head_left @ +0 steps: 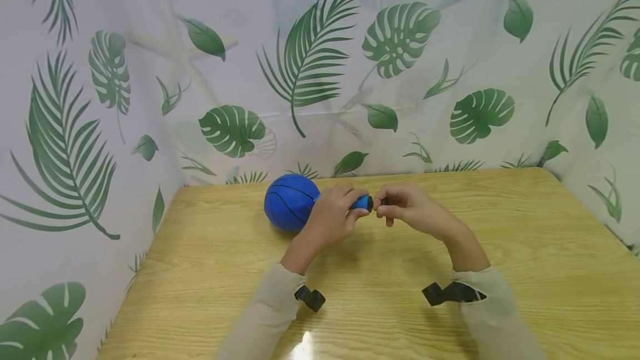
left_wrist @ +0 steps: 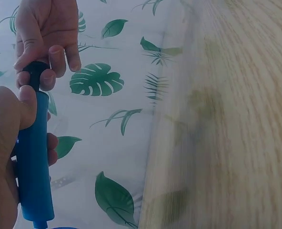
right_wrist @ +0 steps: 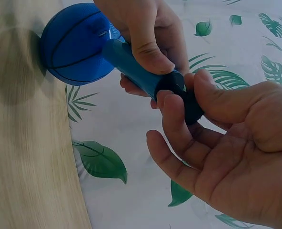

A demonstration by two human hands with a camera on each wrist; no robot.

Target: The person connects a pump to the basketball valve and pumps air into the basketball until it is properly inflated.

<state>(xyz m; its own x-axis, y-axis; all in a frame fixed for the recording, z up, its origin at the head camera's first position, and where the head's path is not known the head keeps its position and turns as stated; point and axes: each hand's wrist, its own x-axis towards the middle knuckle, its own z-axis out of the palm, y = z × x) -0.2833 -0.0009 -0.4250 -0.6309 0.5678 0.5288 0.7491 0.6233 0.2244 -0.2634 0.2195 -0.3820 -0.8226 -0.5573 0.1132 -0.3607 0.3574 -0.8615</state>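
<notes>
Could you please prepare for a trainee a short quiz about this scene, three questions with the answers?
1. Choose one: the left hand grips
A) the right sleeve
B) the blue barrel
C) the table edge
2. True or false: in the head view, the ball is nearer to the left hand than to the right hand.
3. What do the fingers of the right hand hold?

Key: 1. B. 2. True. 3. The black handle at the end of the barrel.
</notes>
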